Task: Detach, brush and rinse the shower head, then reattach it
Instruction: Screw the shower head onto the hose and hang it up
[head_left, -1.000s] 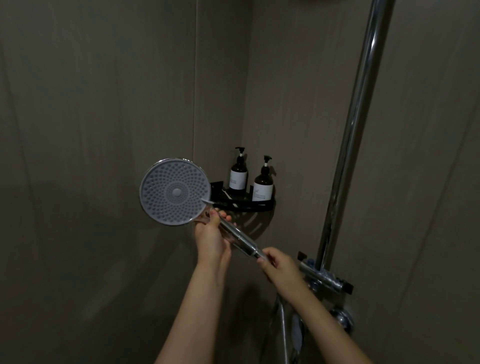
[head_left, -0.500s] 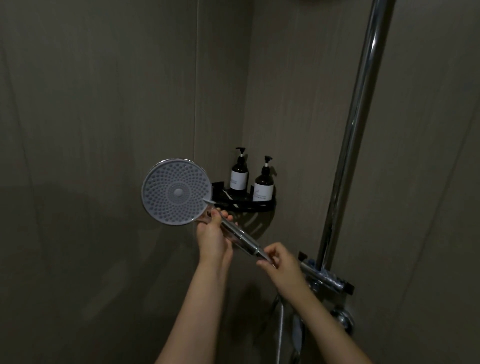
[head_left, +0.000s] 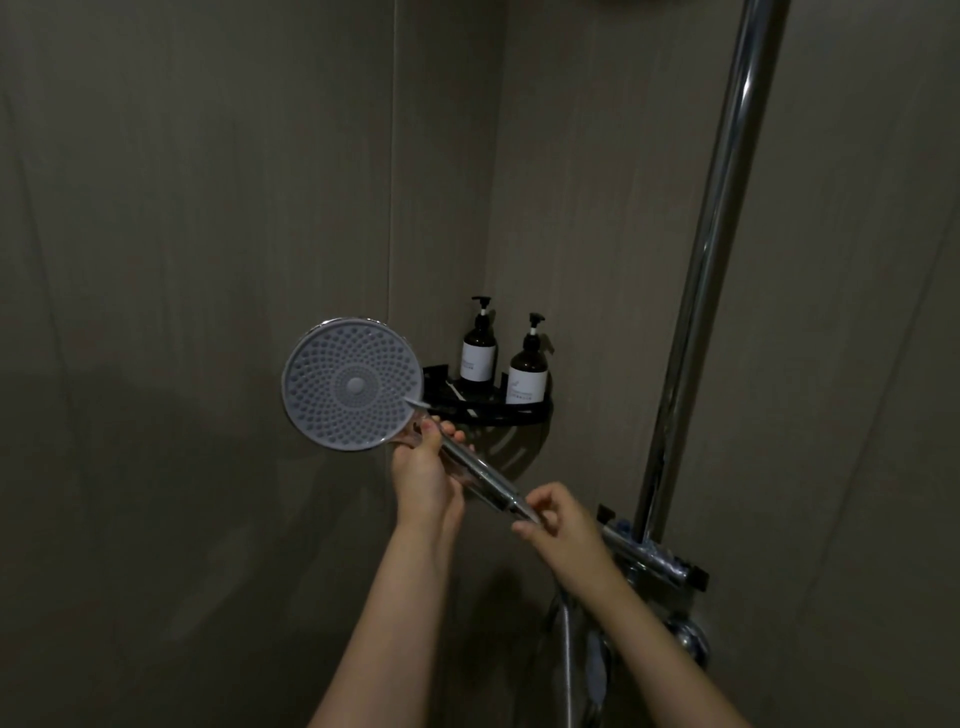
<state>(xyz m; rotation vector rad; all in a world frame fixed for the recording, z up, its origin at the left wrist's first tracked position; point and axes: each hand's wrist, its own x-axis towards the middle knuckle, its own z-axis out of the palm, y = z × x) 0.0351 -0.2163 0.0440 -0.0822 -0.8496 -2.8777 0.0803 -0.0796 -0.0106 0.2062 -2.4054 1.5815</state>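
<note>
Left hand (head_left: 423, 475) wrapped around the upper handle of the shower head (head_left: 353, 384), thumb up near the neck just below the round face, fingers curled behind the handle; a full grip. Right hand (head_left: 558, 525) at the handle's lower end, thumb and fingertips pinching the fitting there, remaining fingers loosely bent. Whether that joint is turning, or which way, cannot be told. Shower head held up in front of the corner, nozzle face toward the camera. Long axis of the handle runs on a diagonal: face high and to the left, tail low and to the right, pointing down toward the chrome mixer bar (head_left: 644, 553) and hose (head_left: 568, 665) beneath the right wrist. So the left hand is nearer the face, the right nearer the connection. Judgement: the coming twist turns on that split, left steadying, right working the fitting around the handle's axis. Outward: vertical chrome riser rail (head_left: 711, 249) to the right; black corner shelf (head_left: 498, 413) behind the hands, carrying two dark pump bottles (head_left: 478, 351), upright, side by side. Dim grey wall panels all round.
</note>
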